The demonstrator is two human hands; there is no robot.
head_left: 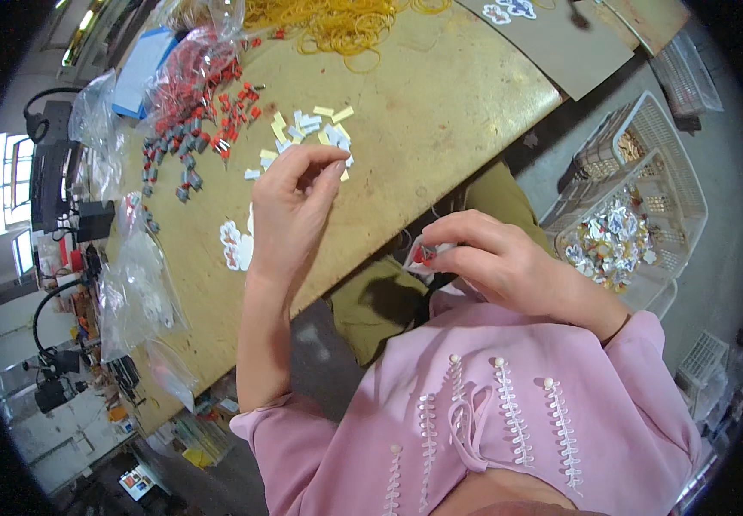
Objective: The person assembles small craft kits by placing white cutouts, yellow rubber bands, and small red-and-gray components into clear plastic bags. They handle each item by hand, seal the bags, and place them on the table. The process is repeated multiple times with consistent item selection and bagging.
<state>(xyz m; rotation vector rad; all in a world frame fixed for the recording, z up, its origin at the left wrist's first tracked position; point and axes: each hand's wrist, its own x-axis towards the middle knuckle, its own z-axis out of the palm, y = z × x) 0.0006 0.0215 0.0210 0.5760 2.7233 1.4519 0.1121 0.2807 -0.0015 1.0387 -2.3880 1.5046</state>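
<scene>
My left hand (294, 193) is over the wooden table, its thumb and forefinger pinched together. What lies between those fingertips, if anything, is hidden. It is at the near edge of a loose pile of small white and pale yellow strips (307, 125). Beyond the table's near edge, above my lap, my right hand (496, 262) has its fingers curled around a small white and red piece (423, 254). The fingers partly cover this piece, so its full shape does not show. White flower-shaped cutouts (235, 247) lie left of my left forearm.
Small red parts (235, 112) and grey parts (184, 153) are scattered at the table's left, near clear plastic bags (135, 288). Yellow rubber bands (337, 30) heap at the far side. On the right, a plastic crate (689, 185) stands on the floor with shiny colourful pieces (616, 236) inside.
</scene>
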